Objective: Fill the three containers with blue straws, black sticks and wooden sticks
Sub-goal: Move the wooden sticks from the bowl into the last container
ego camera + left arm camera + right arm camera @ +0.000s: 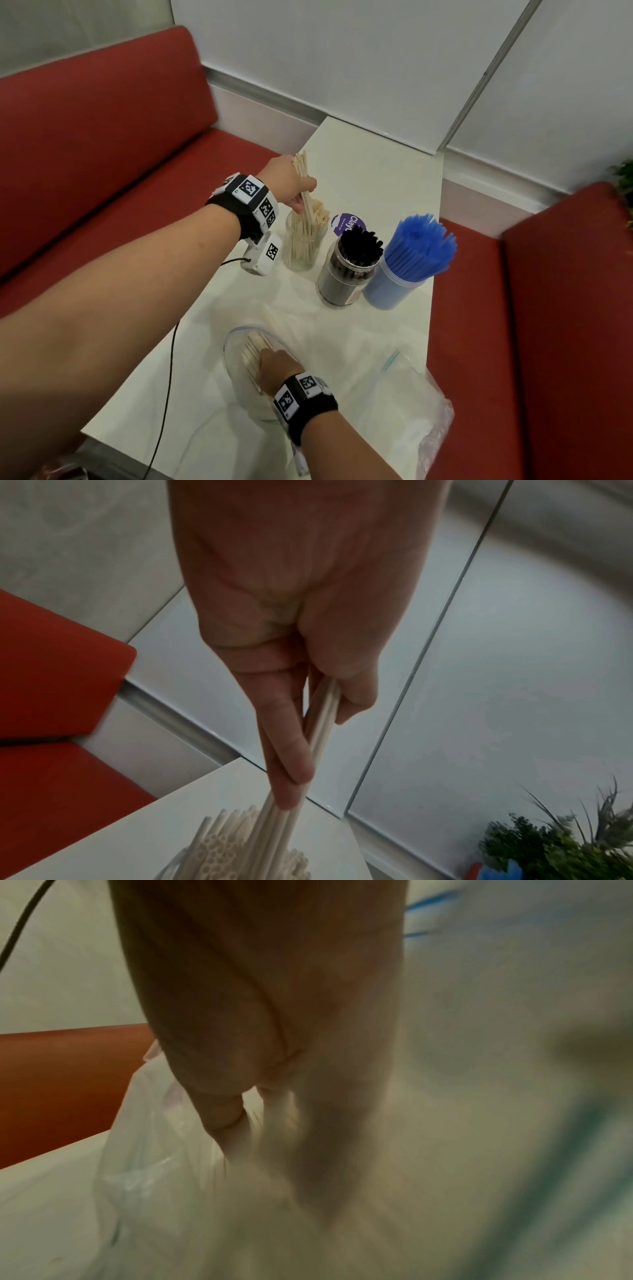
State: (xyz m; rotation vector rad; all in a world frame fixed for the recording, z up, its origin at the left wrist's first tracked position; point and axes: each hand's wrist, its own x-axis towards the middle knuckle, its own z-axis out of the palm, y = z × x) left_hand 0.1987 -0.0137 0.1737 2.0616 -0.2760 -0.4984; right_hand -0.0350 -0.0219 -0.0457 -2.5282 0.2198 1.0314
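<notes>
Right hand (277, 365) inside plastic bag (239, 377) — cable (169, 359) beside

A café-style seating booth: red cushioned benches (102, 137) flank a narrow white table (370, 164) against panelled walls.

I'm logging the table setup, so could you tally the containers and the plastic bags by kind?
Clear jar with wooden sticks: 1
Clear jar with black sticks: 1
Clear tub with blue straws: 1
Zip bag with wooden sticks, right hand inside: 1
Empty-looking zip bag: 1
Total: 5
</notes>
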